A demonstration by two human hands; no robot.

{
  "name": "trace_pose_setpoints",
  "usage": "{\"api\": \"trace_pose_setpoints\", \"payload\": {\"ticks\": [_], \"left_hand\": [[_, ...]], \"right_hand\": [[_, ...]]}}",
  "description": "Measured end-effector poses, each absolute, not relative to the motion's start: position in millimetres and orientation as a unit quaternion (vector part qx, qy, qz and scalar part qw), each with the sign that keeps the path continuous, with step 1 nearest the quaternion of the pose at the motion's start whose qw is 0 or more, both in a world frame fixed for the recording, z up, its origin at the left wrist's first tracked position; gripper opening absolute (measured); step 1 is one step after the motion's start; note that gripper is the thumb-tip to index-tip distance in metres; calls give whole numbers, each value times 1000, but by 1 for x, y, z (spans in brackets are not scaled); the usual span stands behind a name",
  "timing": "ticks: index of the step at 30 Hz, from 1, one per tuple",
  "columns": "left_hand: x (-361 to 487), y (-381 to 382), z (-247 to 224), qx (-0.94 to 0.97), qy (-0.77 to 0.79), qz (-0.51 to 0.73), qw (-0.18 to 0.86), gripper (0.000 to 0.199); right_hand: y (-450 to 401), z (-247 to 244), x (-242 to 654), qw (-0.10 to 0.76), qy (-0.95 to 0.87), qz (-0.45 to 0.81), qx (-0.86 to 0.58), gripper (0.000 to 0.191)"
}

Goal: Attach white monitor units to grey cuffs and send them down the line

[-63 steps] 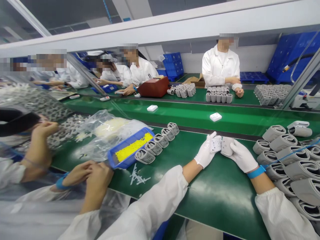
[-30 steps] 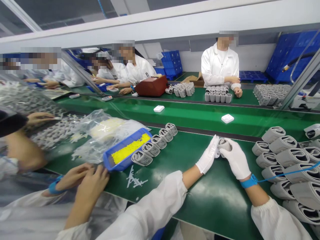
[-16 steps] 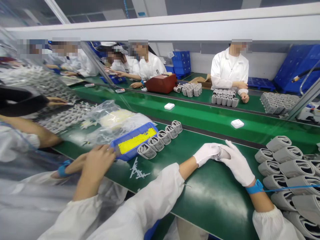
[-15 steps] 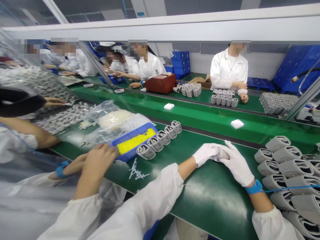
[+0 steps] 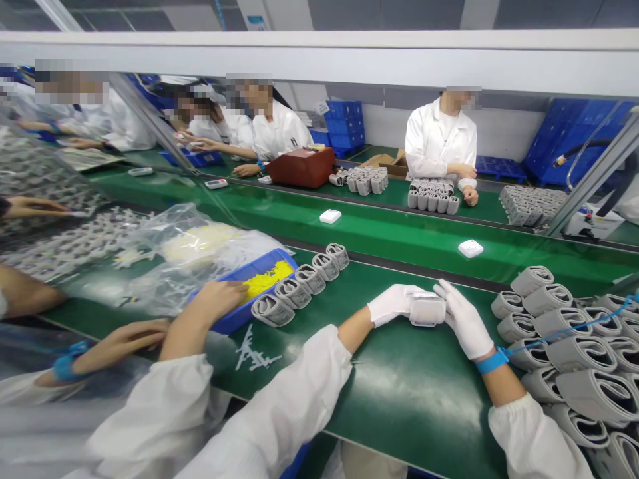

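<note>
Between my gloved hands, just above the green tabletop [image 5: 399, 406], is a rolled grey cuff [image 5: 427, 311] with its smooth, pale face toward me. My left hand [image 5: 394, 306] grips it by the left side, fingers closed along the top edge. At its right end, my right hand [image 5: 466, 322] presses against it with the fingers fairly straight; its thumb is hidden. A blue wrist strap [image 5: 492, 361] with a cord circles my right wrist. More rolled grey cuffs [image 5: 586, 356] are stacked just right of my right arm.
A short row of grey cuffs [image 5: 310, 279] lies left of my hands. Beside it a co-worker's hand [image 5: 214, 303] reaches into a blue tray [image 5: 234, 322] of small yellow pieces. White strips [image 5: 254, 352] lie nearby. Beyond runs a green conveyor [image 5: 394, 236] carrying white units [image 5: 470, 249].
The cuff in my hands has turned so its smooth face shows toward me. My right fingers have shifted to its right end. The co-worker's hand has moved into the yellow pieces. The view has swung right.
</note>
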State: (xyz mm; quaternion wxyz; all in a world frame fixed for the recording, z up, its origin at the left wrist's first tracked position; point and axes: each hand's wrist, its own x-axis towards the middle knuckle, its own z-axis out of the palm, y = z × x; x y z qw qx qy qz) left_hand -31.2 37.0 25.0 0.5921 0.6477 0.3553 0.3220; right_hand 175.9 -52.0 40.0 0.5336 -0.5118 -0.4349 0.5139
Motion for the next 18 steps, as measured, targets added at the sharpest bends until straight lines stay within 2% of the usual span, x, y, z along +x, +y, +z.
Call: {"api": "trace_pose_setpoints", "payload": {"ticks": [3, 9, 14, 18], "left_hand": [[-34, 41, 29, 664, 339, 308, 591, 37], [-31, 42, 30, 694, 295, 268, 600, 40], [-29, 45, 25, 716, 274, 247, 592, 41], [-31, 47, 18, 756, 293, 229, 539, 45]], "right_hand": [[-49, 36, 182, 507, -407, 566, -506, 57], [-45, 35, 190, 453, -533, 502, -509, 64], [-41, 29, 195, 426, -628, 414, -503, 45], [-39, 21, 194, 420, -638, 394, -511, 41]]}}
